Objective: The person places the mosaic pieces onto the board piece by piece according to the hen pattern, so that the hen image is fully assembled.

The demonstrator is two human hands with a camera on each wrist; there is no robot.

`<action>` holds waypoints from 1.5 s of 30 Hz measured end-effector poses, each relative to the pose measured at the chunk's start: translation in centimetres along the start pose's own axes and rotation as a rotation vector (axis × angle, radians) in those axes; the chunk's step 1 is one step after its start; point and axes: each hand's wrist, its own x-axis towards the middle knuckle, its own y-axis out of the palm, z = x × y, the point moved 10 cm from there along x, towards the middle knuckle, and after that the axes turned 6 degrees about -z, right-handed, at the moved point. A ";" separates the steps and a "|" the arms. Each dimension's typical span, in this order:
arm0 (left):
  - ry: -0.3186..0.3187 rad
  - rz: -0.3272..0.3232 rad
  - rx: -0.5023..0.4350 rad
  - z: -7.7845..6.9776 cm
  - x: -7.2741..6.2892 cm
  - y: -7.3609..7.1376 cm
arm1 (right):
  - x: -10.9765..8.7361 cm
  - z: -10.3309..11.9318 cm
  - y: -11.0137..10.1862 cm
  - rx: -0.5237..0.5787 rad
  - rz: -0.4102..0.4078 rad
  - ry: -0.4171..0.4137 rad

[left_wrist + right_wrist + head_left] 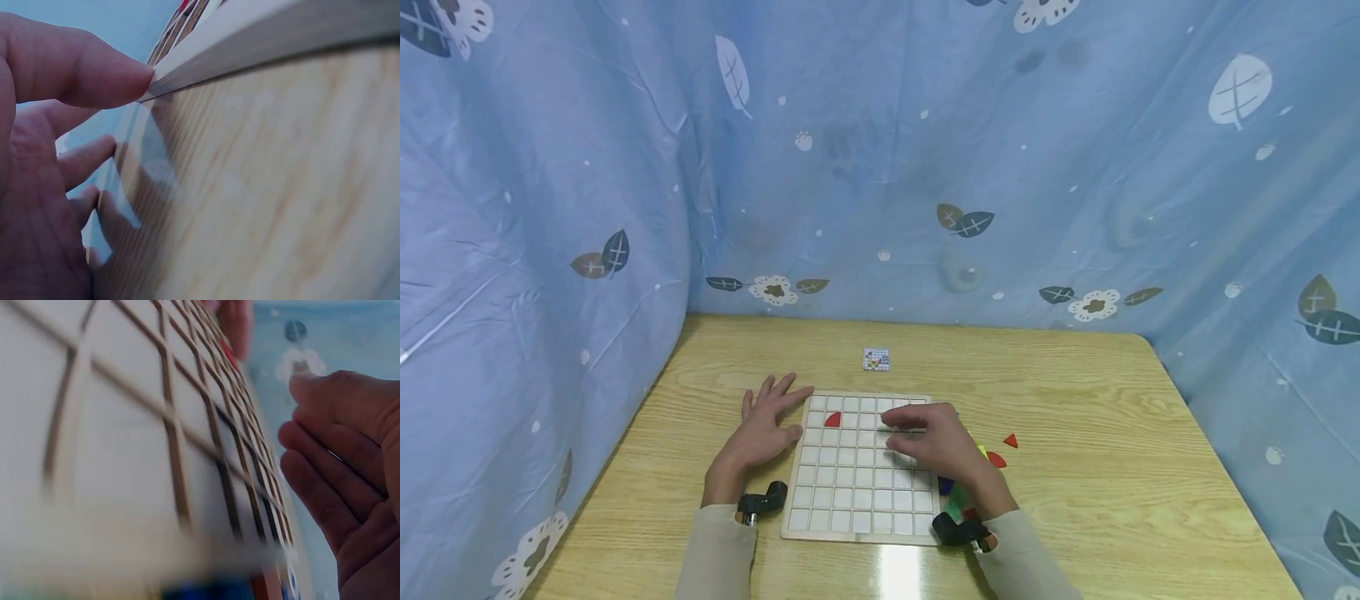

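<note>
A wooden board with a grid of pale square cells lies on the table. One red quarter-circle piece sits in a cell near its upper left. My left hand rests at the board's left side with fingers spread; in the left wrist view its thumb touches the board's edge. Over the right part of the board is my right hand, thumb and fingers apart. The right wrist view shows nothing between those fingers.
Beside the board's right edge lie coloured pieces, partly hidden by the right arm: a blue piece, a green piece, a red rounded piece. A red triangle lies farther right. A small patterned card lies behind the board. Blue curtains surround the table.
</note>
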 end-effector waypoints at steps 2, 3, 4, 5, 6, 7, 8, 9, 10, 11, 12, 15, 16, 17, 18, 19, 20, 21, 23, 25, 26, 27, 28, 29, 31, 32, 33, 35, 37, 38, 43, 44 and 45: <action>-0.003 0.001 0.000 0.1 0.0 0.1 | -0.8 -0.8 -1.4 -0.002 -0.027 0.016; -0.004 0.001 -0.002 0.1 0.0 0.1 | -1.2 -1.2 -2.1 -0.004 -0.042 0.028; -0.004 0.001 -0.004 0.0 0.0 0.1 | -1.6 -1.6 -2.8 -0.007 -0.056 0.038; -0.004 0.001 -0.003 0.0 0.0 0.1 | -2.0 -1.9 -3.4 -0.007 -0.070 0.044; -0.003 0.001 -0.005 0.0 -0.1 0.1 | -2.3 -2.2 -4.1 -0.012 -0.084 0.054; -0.001 0.000 -0.007 0.0 -0.1 0.0 | -2.7 -2.6 -4.6 -0.016 -0.096 0.069; 0.001 -0.001 -0.011 -0.1 -0.1 0.0 | -3.0 -3.0 -5.1 -0.016 -0.109 0.085; 0.002 -0.002 -0.011 -0.1 -0.1 0.0 | -3.3 -3.4 -5.6 -0.022 -0.123 0.098; 0.004 -0.003 -0.013 -0.1 -0.1 -0.1 | -3.6 -3.9 -6.0 -0.019 -0.134 0.117; 0.006 -0.004 -0.015 -0.2 -0.1 -0.1 | -3.8 -4.2 -6.3 -0.025 -0.147 0.133; 0.006 -0.005 -0.016 -0.2 -0.1 -0.1 | -4.0 -4.6 -6.6 -0.033 -0.156 0.144; 0.007 -0.005 -0.014 -0.1 -0.1 -0.1 | -4.3 -5.5 -7.2 -0.038 -0.177 0.178; 0.006 -0.004 -0.014 -0.1 -0.1 0.0 | -4.3 -5.8 -7.3 -0.037 -0.179 0.188; 0.004 -0.004 -0.013 0.0 -0.1 0.0 | -4.4 -6.0 -7.4 -0.038 -0.180 0.194; 0.004 -0.004 -0.013 0.0 -0.1 0.0 | -4.4 -6.2 -7.4 -0.040 -0.179 0.203; 0.003 -0.003 -0.012 0.0 -0.1 0.0 | -4.3 -6.3 -7.5 -0.040 -0.179 0.209; 0.002 -0.003 -0.011 0.1 -0.1 0.1 | -4.3 -6.4 -7.5 -0.044 -0.178 0.212; 0.001 -0.004 -0.010 0.1 -0.1 0.1 | -4.2 -6.5 -7.5 -0.048 -0.177 0.215; 0.001 -0.004 -0.011 0.1 -0.1 0.1 | -4.0 -6.4 -7.6 -0.063 -0.173 0.203; 0.000 -0.005 -0.013 0.0 -0.1 0.0 | -3.7 -6.1 -7.6 -0.084 -0.171 0.183; 0.002 -0.004 -0.017 0.0 -0.1 0.0 | -3.6 -6.0 -7.6 -0.099 -0.169 0.175; 0.003 -0.004 -0.021 -0.1 -0.1 0.0 | -3.4 -6.0 -7.7 -0.112 -0.169 0.169; 0.004 -0.003 -0.026 -0.1 -0.2 0.0 | -3.3 -5.9 -7.7 -0.123 -0.169 0.166; 0.005 -0.001 -0.030 -0.2 -0.2 -0.1 | -3.1 -5.9 -7.7 -0.134 -0.171 0.167; 0.005 0.000 -0.032 -0.2 -0.2 -0.1 | -2.9 -6.0 -7.6 -0.156 -0.174 0.174; 0.006 0.000 -0.033 -0.2 -0.2 0.0 | -2.8 -6.0 -7.6 -0.165 -0.174 0.179; 0.004 0.001 -0.032 -0.2 -0.2 0.0 | -2.7 -6.1 -7.6 -0.175 -0.175 0.181; 0.005 -0.002 -0.031 -0.2 -0.2 0.0 | -2.5 -6.0 -7.6 -0.188 -0.176 0.183; 0.008 -0.002 -0.031 -0.2 -0.2 0.0 | -2.4 -5.8 -7.5 -0.199 -0.177 0.183; 0.009 -0.002 -0.031 -0.2 -0.2 0.1 | -2.4 -5.7 -7.6 -0.204 -0.178 0.182; 0.006 0.001 -0.028 -0.2 -0.2 0.0 | -2.3 -5.5 -7.5 -0.232 -0.183 0.162; 0.004 0.000 -0.028 -0.2 -0.2 0.0 | -2.3 -5.5 -7.4 -0.234 -0.183 0.158; 0.003 -0.001 -0.034 -0.2 -0.2 -0.1 | -2.2 -5.5 -7.3 -0.238 -0.184 0.151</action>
